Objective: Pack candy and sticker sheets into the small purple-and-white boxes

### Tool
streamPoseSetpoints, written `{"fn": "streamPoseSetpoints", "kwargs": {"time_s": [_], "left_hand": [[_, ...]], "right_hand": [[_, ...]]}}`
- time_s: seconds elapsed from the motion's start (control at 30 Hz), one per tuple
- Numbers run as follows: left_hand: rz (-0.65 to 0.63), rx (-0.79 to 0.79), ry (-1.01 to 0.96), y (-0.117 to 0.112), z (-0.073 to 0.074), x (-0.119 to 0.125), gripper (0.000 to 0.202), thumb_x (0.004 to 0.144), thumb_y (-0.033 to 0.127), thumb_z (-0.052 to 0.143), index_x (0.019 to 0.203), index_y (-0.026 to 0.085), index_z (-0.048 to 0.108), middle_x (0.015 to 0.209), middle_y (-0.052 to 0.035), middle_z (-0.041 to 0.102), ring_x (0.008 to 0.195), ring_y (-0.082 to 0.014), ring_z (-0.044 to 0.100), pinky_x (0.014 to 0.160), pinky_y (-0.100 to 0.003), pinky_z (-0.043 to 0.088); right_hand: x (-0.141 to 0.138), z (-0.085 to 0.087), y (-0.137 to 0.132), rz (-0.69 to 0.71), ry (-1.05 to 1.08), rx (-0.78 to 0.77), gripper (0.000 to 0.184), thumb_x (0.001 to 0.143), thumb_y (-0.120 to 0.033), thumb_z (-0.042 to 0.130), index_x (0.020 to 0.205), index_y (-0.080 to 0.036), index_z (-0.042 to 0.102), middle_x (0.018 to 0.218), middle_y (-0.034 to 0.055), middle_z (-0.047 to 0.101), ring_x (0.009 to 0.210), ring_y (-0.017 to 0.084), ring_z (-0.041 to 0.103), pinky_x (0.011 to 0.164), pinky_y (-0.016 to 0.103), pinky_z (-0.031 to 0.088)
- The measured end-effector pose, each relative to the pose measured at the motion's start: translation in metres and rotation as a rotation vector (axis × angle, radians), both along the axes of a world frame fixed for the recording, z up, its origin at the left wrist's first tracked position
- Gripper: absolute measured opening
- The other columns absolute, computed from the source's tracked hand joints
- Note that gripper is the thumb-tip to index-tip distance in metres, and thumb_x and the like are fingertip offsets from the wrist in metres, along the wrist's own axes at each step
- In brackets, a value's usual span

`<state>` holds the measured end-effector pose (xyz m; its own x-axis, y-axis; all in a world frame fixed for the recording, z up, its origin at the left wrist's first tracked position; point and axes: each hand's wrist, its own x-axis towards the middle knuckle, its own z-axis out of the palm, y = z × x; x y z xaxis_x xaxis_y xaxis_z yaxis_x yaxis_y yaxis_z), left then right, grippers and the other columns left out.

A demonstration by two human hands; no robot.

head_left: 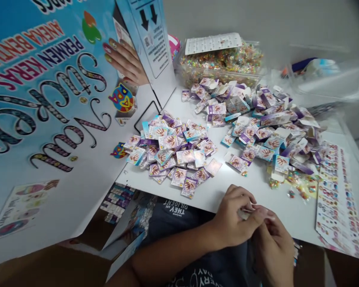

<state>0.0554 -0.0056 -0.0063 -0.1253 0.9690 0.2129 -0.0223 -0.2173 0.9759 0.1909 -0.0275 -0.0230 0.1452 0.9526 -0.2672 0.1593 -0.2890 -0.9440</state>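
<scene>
My left hand (231, 215) and my right hand (273, 243) meet at the near edge of the white table (215, 187), fingers pinched together on a small pale packet (245, 213) that is mostly hidden between them. Just beyond them lies a heap of small flat purple-and-white packets (173, 153). A second heap of small folded boxes (257, 123) spreads to the right of it. A few loose wrapped candies (293, 185) lie near the right heap.
A large blue and white printed display carton (48, 119) fills the left side. A clear bin of colourful candies (224, 59) stands at the back. Sticker sheets (335, 199) lie along the table's right edge. Clear plastic containers (326, 79) sit at the far right.
</scene>
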Motion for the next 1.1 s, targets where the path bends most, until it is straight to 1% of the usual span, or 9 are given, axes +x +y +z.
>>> {"fn": "streamPoseSetpoints", "kwargs": {"time_s": [0.13,0.23,0.33,0.47,0.57,0.63,0.73,0.93,1.1], "left_hand": [[0.046,-0.120,0.151,0.004,-0.005,-0.002,0.017,0.086,0.032,0.071,0.090,0.019,0.060,0.096,-0.0071,0.066,0.092,-0.0208,0.061,0.085,-0.034,0.049],[-0.050,-0.322,0.094,0.000,-0.015,0.002,0.026,0.090,0.040,0.065,0.106,0.021,0.056,0.077,-0.0007,0.062,0.066,-0.0166,0.061,0.063,-0.029,0.050],[-0.117,-0.380,-0.077,-0.001,-0.026,0.002,0.028,0.105,0.041,0.035,0.103,0.022,0.054,0.067,0.0019,0.062,0.056,-0.0141,0.062,0.055,-0.025,0.051],[0.043,-0.120,0.248,0.018,-0.033,-0.012,0.022,0.104,0.024,0.037,0.114,0.019,0.055,0.110,-0.0116,0.070,0.104,-0.0204,0.070,0.091,-0.036,0.058],[0.015,0.025,0.698,0.048,-0.031,-0.021,0.040,0.096,0.005,0.034,0.131,0.013,0.052,0.151,-0.0210,0.048,0.147,-0.0300,0.040,0.117,-0.052,0.039],[-0.016,-0.004,0.916,0.068,-0.029,-0.023,0.050,0.092,0.001,0.035,0.140,0.011,0.047,0.161,-0.0210,0.035,0.155,-0.0332,0.025,0.120,-0.057,0.032],[-0.037,-0.064,1.097,0.088,-0.026,-0.019,0.052,0.092,0.002,0.040,0.143,0.013,0.045,0.152,-0.0182,0.050,0.148,-0.0332,0.036,0.117,-0.058,0.035],[0.081,-0.074,1.159,0.080,-0.010,-0.019,0.033,0.099,0.019,0.045,0.130,0.016,0.058,0.112,-0.0137,0.065,0.114,-0.0325,0.058,0.102,-0.056,0.043],[0.059,-0.068,0.919,0.042,-0.015,-0.023,0.026,0.100,0.040,0.052,0.107,0.020,0.068,0.094,-0.0078,0.061,0.086,-0.0227,0.062,0.073,-0.033,0.049]], "right_hand": [[0.000,-0.006,-0.005,0.036,0.236,0.064,0.046,0.083,-0.050,0.075,0.120,-0.021,0.072,0.120,0.0136,0.074,0.103,0.030,0.072,0.080,0.037,0.060],[0.002,-0.008,0.000,0.048,0.019,0.173,0.036,0.085,-0.044,0.076,0.113,-0.021,0.076,0.102,0.0104,0.078,0.082,0.025,0.073,0.067,0.033,0.060],[0.006,-0.011,0.021,0.014,-0.177,0.410,0.023,0.092,-0.031,0.068,0.110,-0.022,0.078,0.097,0.0077,0.077,0.067,0.019,0.069,0.064,0.034,0.059],[0.007,-0.020,0.064,0.040,-0.502,0.744,0.035,0.098,-0.014,0.044,0.111,-0.023,0.075,0.123,0.0112,0.069,0.094,0.023,0.072,0.080,0.041,0.060],[-0.004,-0.027,0.090,0.229,-0.833,0.714,0.041,0.096,-0.013,0.039,0.124,-0.015,0.069,0.135,0.0193,0.062,0.124,0.031,0.061,0.100,0.052,0.054],[-0.016,-0.030,0.100,0.280,-1.012,0.631,0.040,0.096,-0.020,0.045,0.129,-0.007,0.064,0.138,0.0255,0.058,0.128,0.037,0.056,0.103,0.056,0.051],[-0.030,-0.032,0.108,0.300,-1.165,0.560,0.036,0.095,-0.026,0.054,0.121,-0.006,0.068,0.135,0.0265,0.060,0.118,0.040,0.058,0.098,0.056,0.051],[-0.021,-0.039,0.108,0.175,-1.014,0.609,0.029,0.099,-0.022,0.043,0.094,-0.015,0.071,0.114,0.0170,0.068,0.100,0.027,0.063,0.085,0.040,0.053],[-0.006,-0.031,0.081,-0.072,-0.604,0.531,0.023,0.094,-0.038,0.054,0.080,-0.020,0.060,0.078,0.0023,0.059,0.067,0.017,0.056,0.065,0.030,0.046]]}}
